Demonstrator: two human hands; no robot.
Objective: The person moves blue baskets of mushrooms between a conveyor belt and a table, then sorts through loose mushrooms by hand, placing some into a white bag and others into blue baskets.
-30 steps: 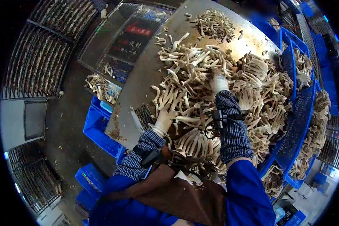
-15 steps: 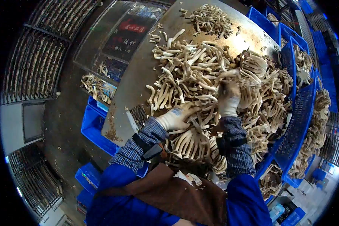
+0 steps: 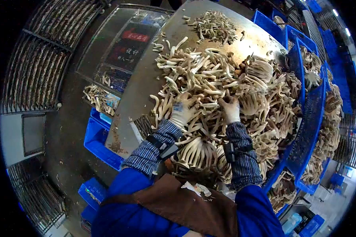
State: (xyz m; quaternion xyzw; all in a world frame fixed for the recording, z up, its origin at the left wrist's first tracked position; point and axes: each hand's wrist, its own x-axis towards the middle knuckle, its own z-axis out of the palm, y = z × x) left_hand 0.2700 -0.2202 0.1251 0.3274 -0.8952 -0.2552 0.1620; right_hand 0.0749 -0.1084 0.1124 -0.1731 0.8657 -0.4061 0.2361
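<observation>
A big heap of pale, long-stemmed mushrooms covers much of the metal table. My left hand, in a white glove, is in the near middle of the heap, its fingers bent around mushroom stems. Across from it, my right hand, also gloved, has thumb and fingers curled on mushrooms, the tips partly hidden among them. Fanned mushroom clusters lie just in front of my forearms. Another thick cluster sits beyond my right hand.
A smaller mushroom pile lies at the table's far end. Blue crates filled with mushrooms line the right side. At the left edge are a blue bin and a tray of mushroom pieces. Racks stand farther left.
My left hand has moved forward into the heap. My right hand has come back and slightly left, so the hands are now level with each other. The view has shifted slightly.
</observation>
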